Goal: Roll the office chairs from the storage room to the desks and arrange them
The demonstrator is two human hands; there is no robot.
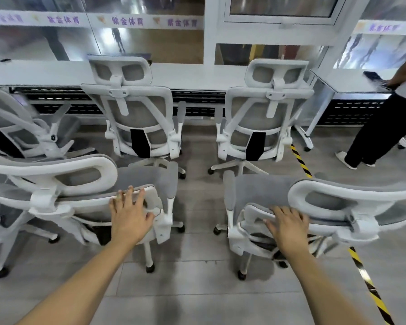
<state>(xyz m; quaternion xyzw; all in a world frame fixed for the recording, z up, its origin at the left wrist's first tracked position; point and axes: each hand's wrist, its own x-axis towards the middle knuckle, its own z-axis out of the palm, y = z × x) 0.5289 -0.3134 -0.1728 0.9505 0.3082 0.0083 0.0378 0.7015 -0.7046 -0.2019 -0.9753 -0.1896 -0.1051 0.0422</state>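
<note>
Pressing down with my left hand (129, 214), I have its fingers spread and nearly straight across the top edge of the backrest of the near left white-framed grey-mesh office chair (80, 202). The thumb lies against the corner of the frame and nothing is clenched. My right hand (288, 227) lies much the same way, palm flat and fingers relaxed, on the backrest top of the near right white-framed grey-mesh office chair (338, 195). Both chairs stand on the grey tiled floor (197, 289), side by side with a gap between them, well short of the long white counter (45, 73).

Nearer the counter stand two chairs of the same make, backs toward me: the left counter chair (136, 113) and the right counter chair (265, 109), each close against the counter's edge. A fifth chair (21, 127) at the far left is blurred and turned at an angle.

A yellow-and-black striped floor tape (300, 160) runs along the floor and passes beneath the near right chair. At the right edge another person in dark trousers (373, 127) stands beside a second white counter (338, 80), one hand on it. Behind both counters rises a glass partition with a band of purple lettering (127, 21).
</note>
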